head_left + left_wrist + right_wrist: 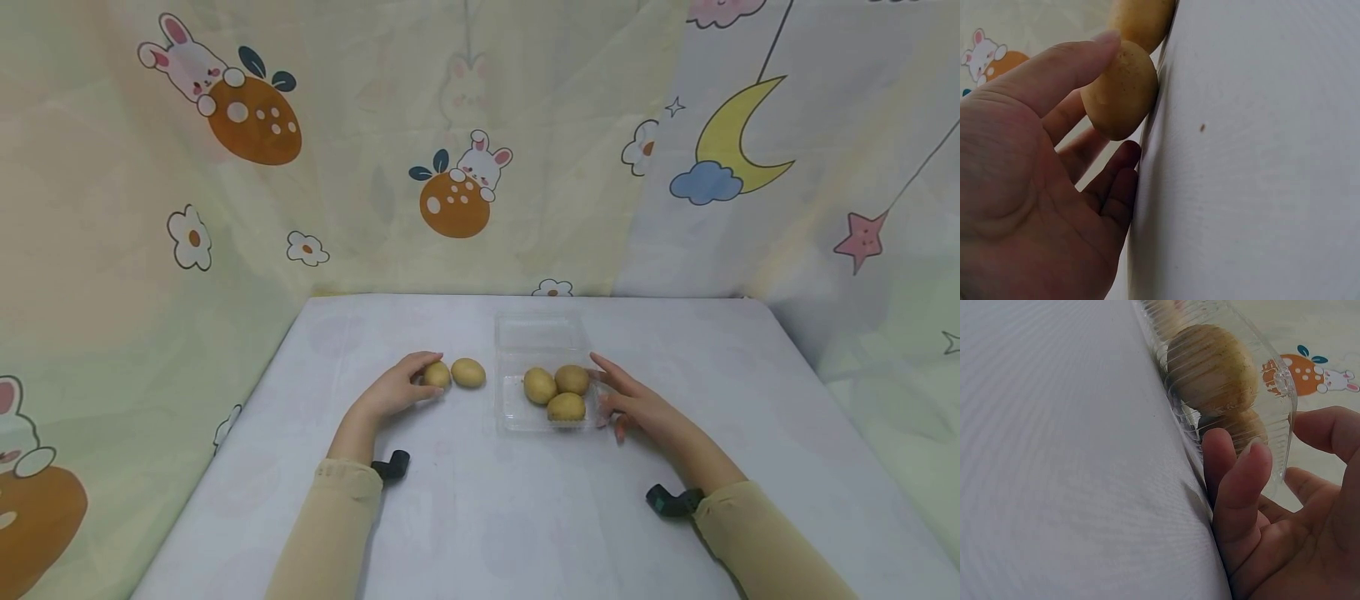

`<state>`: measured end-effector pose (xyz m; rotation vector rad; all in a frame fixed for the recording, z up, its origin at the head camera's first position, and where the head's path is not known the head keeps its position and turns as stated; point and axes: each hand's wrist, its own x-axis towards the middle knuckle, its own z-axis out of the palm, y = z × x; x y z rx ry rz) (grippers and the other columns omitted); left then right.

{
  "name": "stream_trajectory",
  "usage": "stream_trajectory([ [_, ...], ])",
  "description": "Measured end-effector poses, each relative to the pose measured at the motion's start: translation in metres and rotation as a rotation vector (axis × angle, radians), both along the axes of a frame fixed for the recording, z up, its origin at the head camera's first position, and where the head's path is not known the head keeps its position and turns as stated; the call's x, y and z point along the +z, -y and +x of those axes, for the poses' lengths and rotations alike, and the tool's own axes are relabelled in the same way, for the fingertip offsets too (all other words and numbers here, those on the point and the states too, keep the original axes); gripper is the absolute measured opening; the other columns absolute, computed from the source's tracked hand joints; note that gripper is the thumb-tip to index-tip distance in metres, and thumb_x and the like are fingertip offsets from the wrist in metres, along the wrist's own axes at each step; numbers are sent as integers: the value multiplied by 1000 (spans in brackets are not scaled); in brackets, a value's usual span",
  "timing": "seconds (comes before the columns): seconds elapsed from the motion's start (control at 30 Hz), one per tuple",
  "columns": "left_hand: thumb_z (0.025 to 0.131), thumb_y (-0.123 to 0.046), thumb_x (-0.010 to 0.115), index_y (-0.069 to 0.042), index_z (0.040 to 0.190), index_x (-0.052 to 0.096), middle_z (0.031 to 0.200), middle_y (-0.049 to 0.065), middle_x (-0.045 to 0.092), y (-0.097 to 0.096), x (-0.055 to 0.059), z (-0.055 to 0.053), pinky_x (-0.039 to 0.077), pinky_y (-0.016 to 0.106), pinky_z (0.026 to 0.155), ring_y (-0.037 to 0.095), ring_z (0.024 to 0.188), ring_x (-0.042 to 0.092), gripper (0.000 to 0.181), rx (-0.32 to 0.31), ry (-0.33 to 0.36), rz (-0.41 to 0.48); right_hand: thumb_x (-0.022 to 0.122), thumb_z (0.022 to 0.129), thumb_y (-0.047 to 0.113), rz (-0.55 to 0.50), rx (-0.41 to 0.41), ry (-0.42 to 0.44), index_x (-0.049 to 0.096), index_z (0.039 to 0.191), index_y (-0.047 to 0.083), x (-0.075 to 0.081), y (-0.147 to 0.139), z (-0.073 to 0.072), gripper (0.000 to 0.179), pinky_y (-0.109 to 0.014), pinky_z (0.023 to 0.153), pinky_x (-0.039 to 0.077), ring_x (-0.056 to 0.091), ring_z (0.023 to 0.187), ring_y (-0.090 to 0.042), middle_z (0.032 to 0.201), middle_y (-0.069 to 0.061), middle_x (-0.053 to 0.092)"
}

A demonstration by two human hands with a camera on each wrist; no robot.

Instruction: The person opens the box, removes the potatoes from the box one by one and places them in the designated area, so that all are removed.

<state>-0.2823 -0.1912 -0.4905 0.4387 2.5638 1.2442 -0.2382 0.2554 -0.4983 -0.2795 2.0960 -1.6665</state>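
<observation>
Around one small yellow potato (pixel 437 375), my left hand (pixel 397 387) has its thumb and fingers on opposite sides. In the left wrist view the thumb lies over the top of this potato (pixel 1124 94), which sits low by the white cloth. A second potato (pixel 468 373) lies just to its right. Three more potatoes (pixel 567 407) are grouped inside a clear plastic clamshell box (pixel 513 414), its lid (pixel 536 332) folded back away from me. My right hand (pixel 641 408) is at the box's right side, loosely spread fingers touching its wall and rim.
A white cloth covers the table (pixel 480 517). Behind it hangs a printed curtain (pixel 360 150) with rabbits, flowers and a moon. Each wrist carries a black camera mount, one at the left sleeve (pixel 393 467) and one at the right (pixel 671 502).
</observation>
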Motion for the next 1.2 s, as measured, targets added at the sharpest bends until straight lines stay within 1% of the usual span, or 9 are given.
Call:
stream_trajectory([
  [0.27, 88, -25, 76, -24, 149, 44, 156, 3, 37, -1, 1, 0, 28, 44, 120, 24, 146, 33, 69, 6, 16, 8, 53, 99, 11, -17, 11, -5, 6, 160, 30, 1, 0, 1, 79, -32, 49, 53, 59, 83, -22, 165, -20, 7],
  [0.43, 88, -26, 76, -25, 148, 45, 156, 2, 37, 0, 2, -1, 28, 44, 120, 24, 146, 34, 68, 8, 15, 3, 53, 99, 11, -8, 5, -4, 7, 160, 30, 1, 0, 1, 79, -32, 50, 53, 58, 87, -25, 165, -19, 7],
  [0.57, 87, -28, 76, -25, 148, 45, 156, 3, 37, -1, 3, -1, 27, 44, 120, 25, 146, 33, 69, 10, 20, -1, 53, 99, 12, -3, 2, -3, 8, 159, 33, 1, 0, 1, 79, -31, 51, 53, 58, 86, -24, 165, -19, 7],
  [0.7, 87, -35, 76, -26, 149, 44, 157, 5, 36, -2, 7, 1, 28, 47, 119, 29, 144, 37, 70, 31, 15, -17, 53, 98, 12, 2, -1, 1, 8, 159, 34, 1, 0, 1, 79, -31, 51, 53, 59, 83, -22, 165, -19, 7],
  [0.83, 87, -36, 75, -28, 149, 44, 157, 2, 36, -8, 17, 3, 30, 50, 117, 31, 141, 40, 69, 63, 28, -4, 54, 98, 12, 3, -4, 8, 8, 159, 32, 2, -1, 1, 79, -31, 51, 53, 59, 79, -21, 165, -18, 7],
  [0.97, 89, -35, 71, -25, 148, 46, 158, 3, 35, -17, 31, 2, 27, 52, 119, 31, 146, 32, 65, 76, -15, -27, 53, 99, 13, 0, 8, 2, 7, 160, 32, 3, -1, 2, 78, -31, 52, 53, 58, 78, -19, 165, -18, 8],
  [1.03, 90, -36, 70, -26, 147, 46, 158, 3, 36, -22, 40, 1, 25, 54, 119, 32, 148, 30, 62, 78, -31, -44, 52, 100, 14, -3, 22, -5, 7, 160, 32, 3, -1, 3, 76, -31, 52, 53, 57, 79, -19, 164, -18, 8],
  [1.1, 91, -39, 69, -30, 146, 47, 157, 1, 37, -26, 48, 0, 27, 56, 117, 34, 147, 31, 60, 84, -24, -45, 51, 101, 14, -3, 29, -4, 7, 159, 34, 4, -1, 4, 76, -31, 53, 54, 57, 79, -19, 164, -18, 8],
  [1.2, 89, -46, 70, -39, 143, 48, 154, -5, 40, -33, 59, 0, 33, 56, 114, 37, 143, 37, 59, 84, 20, -29, 52, 100, 13, 6, 20, 2, 8, 159, 36, 4, -1, 5, 77, -33, 53, 54, 57, 79, -20, 165, -17, 9],
])
